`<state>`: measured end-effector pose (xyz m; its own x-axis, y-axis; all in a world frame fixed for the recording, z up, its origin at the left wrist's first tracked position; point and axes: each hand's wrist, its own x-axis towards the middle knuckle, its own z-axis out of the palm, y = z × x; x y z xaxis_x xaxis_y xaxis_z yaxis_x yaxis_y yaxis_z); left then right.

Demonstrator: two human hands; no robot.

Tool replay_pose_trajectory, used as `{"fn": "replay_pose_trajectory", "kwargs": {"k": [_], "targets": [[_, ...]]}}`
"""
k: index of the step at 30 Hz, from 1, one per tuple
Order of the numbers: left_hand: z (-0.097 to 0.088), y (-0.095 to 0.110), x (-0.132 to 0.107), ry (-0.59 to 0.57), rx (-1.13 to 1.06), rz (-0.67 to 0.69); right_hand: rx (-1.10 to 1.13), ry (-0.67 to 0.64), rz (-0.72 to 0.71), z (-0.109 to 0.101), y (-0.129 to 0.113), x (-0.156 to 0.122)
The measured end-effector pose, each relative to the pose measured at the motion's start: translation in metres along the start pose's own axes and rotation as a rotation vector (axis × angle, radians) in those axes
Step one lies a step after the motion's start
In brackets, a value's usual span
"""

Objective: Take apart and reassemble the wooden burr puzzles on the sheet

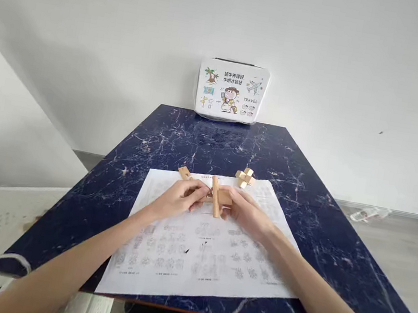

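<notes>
Left forearm point(99, 245): bare, slanting inward across the left edge of the printed sheet point(157, 281). Left hand point(183, 196): above the sheet's far half, thumb and index finger pinched. Right forearm point(307, 272): bare, crossing the sheet's right edge. Right hand point(250, 210): fingers bent, tips partly hidden, apparently pinching.

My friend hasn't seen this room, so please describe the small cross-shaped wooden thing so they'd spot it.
Find the dark blue, white-veined table, then the printed white sheet on it. At the sheet's far edge, beyond the right hand, sits the small wooden cluster. Stubby blocks jut out from its middle, unlike the straight wooden rod near that hand.
</notes>
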<state>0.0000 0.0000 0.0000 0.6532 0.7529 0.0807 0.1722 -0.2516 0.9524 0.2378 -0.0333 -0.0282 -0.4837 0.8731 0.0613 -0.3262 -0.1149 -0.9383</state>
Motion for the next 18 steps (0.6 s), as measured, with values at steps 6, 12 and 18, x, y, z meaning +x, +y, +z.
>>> {"fn": "replay_pose_trajectory", "kwargs": {"k": [6,12,18], "targets": [[-0.0022,0.0016,-0.0008,-0.069,-0.025,-0.005,0.083,-0.092,0.001,-0.0004,0.0021,-0.0021],[-0.0018,-0.0018,-0.0002,-0.055,-0.043,-0.003,0.032,-0.046,-0.013,-0.0005,0.0029,-0.0041],[-0.0008,0.0004,-0.0007,-0.044,-0.028,0.001,-0.003,-0.041,-0.032,-0.0007,0.0036,-0.0040]]}}
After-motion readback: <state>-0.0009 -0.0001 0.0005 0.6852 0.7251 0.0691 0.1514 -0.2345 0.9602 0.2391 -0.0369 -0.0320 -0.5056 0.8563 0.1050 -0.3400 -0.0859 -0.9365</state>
